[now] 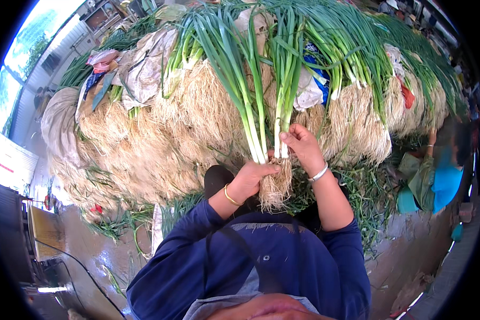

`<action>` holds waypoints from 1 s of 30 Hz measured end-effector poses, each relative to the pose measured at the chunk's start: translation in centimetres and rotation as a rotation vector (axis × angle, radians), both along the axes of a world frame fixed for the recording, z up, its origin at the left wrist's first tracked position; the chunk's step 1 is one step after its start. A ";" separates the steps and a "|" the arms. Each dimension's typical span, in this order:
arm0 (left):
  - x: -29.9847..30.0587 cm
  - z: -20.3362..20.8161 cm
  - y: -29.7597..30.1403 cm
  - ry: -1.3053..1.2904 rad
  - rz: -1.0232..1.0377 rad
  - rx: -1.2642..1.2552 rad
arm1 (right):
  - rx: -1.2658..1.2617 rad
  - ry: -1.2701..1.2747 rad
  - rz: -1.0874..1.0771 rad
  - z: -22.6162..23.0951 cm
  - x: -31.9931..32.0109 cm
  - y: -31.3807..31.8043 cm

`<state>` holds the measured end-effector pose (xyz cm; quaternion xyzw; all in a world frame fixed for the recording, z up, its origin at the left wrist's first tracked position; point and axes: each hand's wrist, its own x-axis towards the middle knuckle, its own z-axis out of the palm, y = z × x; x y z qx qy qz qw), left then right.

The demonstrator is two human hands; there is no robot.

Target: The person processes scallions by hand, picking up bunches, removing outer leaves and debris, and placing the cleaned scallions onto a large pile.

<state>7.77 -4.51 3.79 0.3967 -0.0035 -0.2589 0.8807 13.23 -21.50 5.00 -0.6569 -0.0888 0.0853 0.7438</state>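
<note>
Both hands meet at your chest: your left hand [249, 177] clamps a small bunch of green onions [266, 114] just above its dangling roots, steadying it upright, while your right hand [303, 145] pinches one white stalk, before the heaped onion pile [160, 128].

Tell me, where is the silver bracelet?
In the head view, right of centre: the silver bracelet circles the right hand's wrist, beside the held green onions.
</note>
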 end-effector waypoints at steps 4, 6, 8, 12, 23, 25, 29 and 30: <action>0.3 -0.6 1.0 -0.018 -0.062 -0.031 | 0.204 0.123 -0.007 -0.3 -1.7 -0.1; -0.1 -1.2 0.3 0.039 -0.050 0.020 | 0.168 0.131 -0.018 -1.5 -2.5 -0.1; -0.6 -1.5 -0.3 -0.036 -0.023 0.159 | 0.075 0.020 -0.082 -1.5 -2.1 0.6; -1.4 -0.8 -1.6 -0.082 0.074 0.201 | -0.335 -0.218 -0.332 -2.7 -0.2 1.0; -1.7 -2.1 -1.0 0.068 0.113 0.140 | -1.104 -0.730 -0.444 -2.1 -4.6 -0.2; -1.4 -2.4 -0.8 0.054 0.122 0.124 | -0.924 -0.773 -0.211 -3.5 -6.4 -0.7; -1.2 -2.8 0.3 0.012 0.094 0.188 | -1.068 -0.537 0.094 -9.6 -9.1 -2.8; -1.2 -2.5 0.0 0.020 0.094 0.183 | -1.135 -0.387 0.076 -12.4 -9.1 -3.5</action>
